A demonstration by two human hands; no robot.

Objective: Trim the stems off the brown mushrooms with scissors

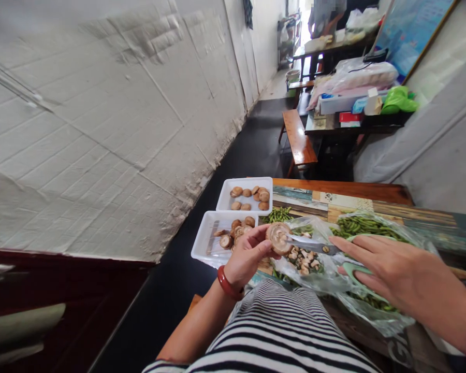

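Observation:
My left hand [252, 252] pinches a brown mushroom [278, 238] by its edge, gill side turned up toward me. In my right hand [404, 269] are green-handled scissors [321, 246], their blades reaching to the middle of the mushroom at the stem. Just below lie cut mushroom stems [305, 260] on a clear plastic bag [336, 280]. Left of my left hand, a white tray [202, 243] holds several mushrooms, some gill side up. Behind it, a second white tray [227, 185] carries more mushrooms, caps mostly up.
Green bean pods [367, 226] lie on plastic at the right, with a smaller pile of pods [280, 214] beside the trays. A wooden bench [298, 137] stands beyond the table. Farther back are a loaded table [349, 101] and a person [326, 20]. A white wall [140, 119] runs along the left.

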